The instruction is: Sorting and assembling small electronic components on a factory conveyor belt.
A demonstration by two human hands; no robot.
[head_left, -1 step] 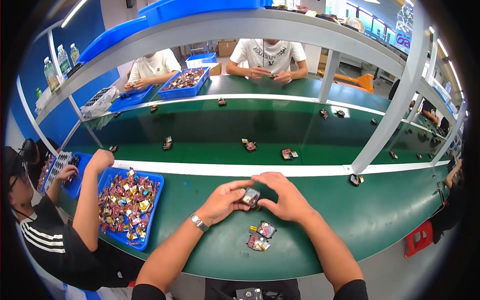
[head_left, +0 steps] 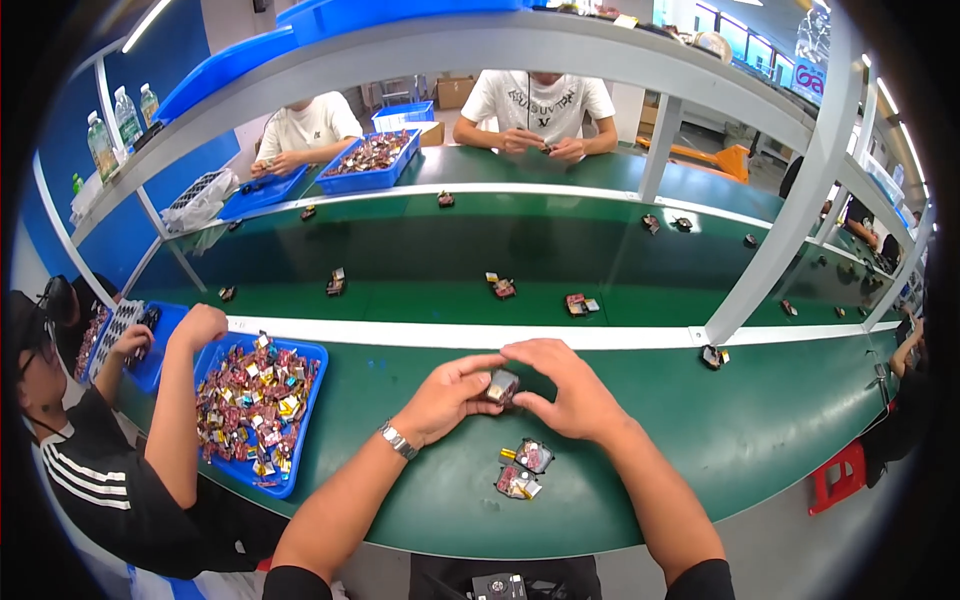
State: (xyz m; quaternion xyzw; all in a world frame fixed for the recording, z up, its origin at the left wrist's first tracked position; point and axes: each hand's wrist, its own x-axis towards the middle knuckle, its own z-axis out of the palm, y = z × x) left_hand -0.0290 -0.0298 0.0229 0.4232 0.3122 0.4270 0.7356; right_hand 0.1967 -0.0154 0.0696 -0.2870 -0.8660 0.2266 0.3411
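Observation:
My left hand (head_left: 448, 397) and my right hand (head_left: 562, 388) meet over the green bench, both gripping one small dark part with a metal face (head_left: 502, 384) between their fingertips. A watch sits on my left wrist. Just below my hands lie two more small parts with red and yellow bits (head_left: 533, 455) (head_left: 516, 484), flat on the bench. A blue tray (head_left: 306, 432) heaped with several similar red, yellow and silver parts stands to my left.
A green conveyor belt (head_left: 420, 250) beyond a white strip carries scattered small parts (head_left: 500, 286) (head_left: 577, 304). A person in a black striped shirt sits at my left, arm (head_left: 178, 400) beside the tray. Two people in white shirts work opposite. White shelf posts (head_left: 790, 215) rise on the right.

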